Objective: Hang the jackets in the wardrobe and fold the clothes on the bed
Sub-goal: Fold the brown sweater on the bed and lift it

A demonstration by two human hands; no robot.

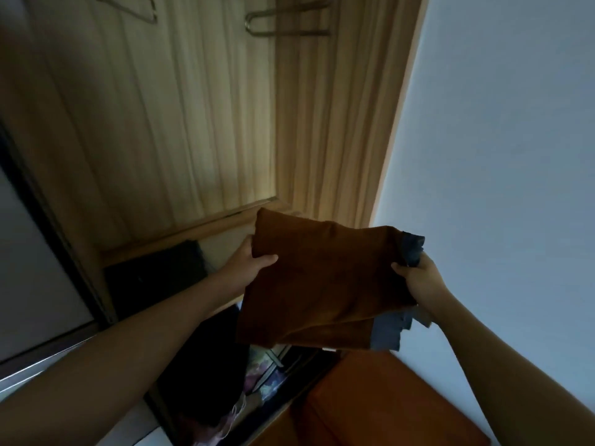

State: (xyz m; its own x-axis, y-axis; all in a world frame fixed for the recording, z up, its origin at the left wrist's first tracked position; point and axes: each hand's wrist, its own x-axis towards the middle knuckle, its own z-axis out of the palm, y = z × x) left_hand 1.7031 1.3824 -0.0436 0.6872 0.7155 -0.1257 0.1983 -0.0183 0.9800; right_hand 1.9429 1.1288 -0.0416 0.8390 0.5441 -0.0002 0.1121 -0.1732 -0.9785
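Folded clothes (322,278), brown over blue-grey

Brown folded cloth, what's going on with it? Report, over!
Gripping its edges: left hand, right hand. Held at wooden wardrobe: brown folded cloth atop grey cloth. Ahead inside: dark bundle.

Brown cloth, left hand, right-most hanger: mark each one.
brown cloth (325,278): head view, middle of its folded top face.
left hand (249,261): head view, back of the hand at the cloth's left edge.
hanger (289,34): head view, lower bar of the metal loop.
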